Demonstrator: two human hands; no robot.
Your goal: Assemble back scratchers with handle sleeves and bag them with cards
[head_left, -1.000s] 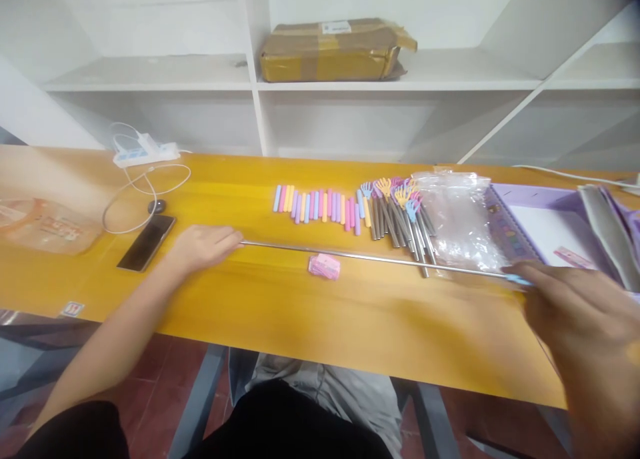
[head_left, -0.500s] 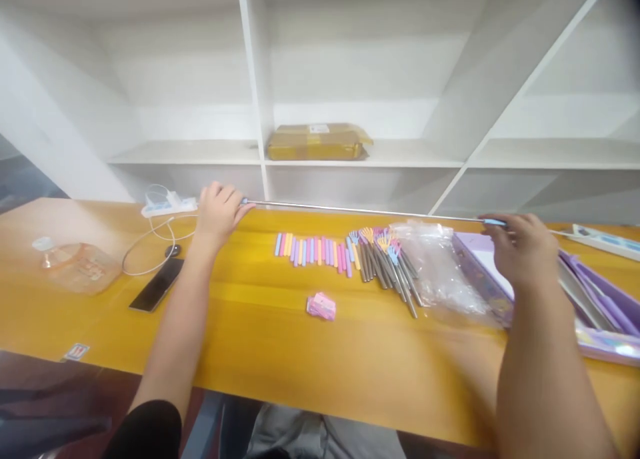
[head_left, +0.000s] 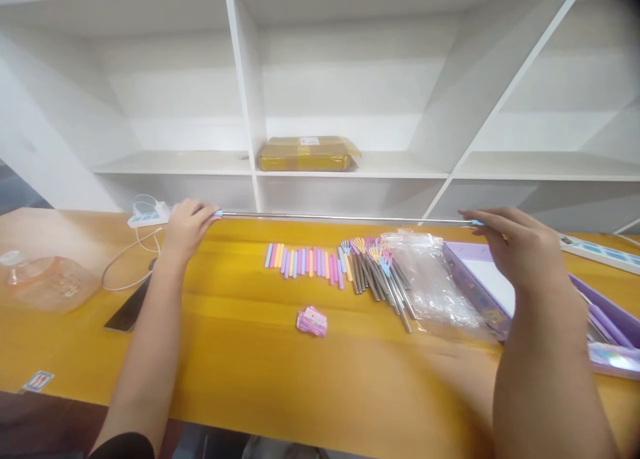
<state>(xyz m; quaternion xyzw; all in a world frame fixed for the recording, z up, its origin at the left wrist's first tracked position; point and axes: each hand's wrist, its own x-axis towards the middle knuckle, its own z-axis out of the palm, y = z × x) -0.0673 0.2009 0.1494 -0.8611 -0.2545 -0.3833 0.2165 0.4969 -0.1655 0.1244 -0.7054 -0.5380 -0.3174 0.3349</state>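
Note:
My left hand [head_left: 190,227] is closed on the light blue end of a long thin metal telescopic back scratcher [head_left: 325,217], held level above the table's back edge. At its other end, my right hand [head_left: 520,245] pinches another light blue part; the fingers hide most of it. Below lie several back scratchers [head_left: 377,272] with coloured hand-shaped heads and metal rods, heaped together. To their left runs a row of coloured handle sleeves [head_left: 305,262] in pink, purple, blue and yellow. A small stack of pink cards [head_left: 313,321] sits nearer me.
Clear plastic bags [head_left: 435,285] and a purple box [head_left: 470,272] are on the right, near a power strip [head_left: 605,253]. On the left are a phone [head_left: 125,309], a cable, another power strip [head_left: 145,219] and a transparent orange bottle [head_left: 55,282]. A taped carton [head_left: 305,155] rests on the shelf.
My view has shifted, so the table things appear lower and slightly left. Both hands still hold the back scratcher stretched out; the right fingers have straightened somewhat.

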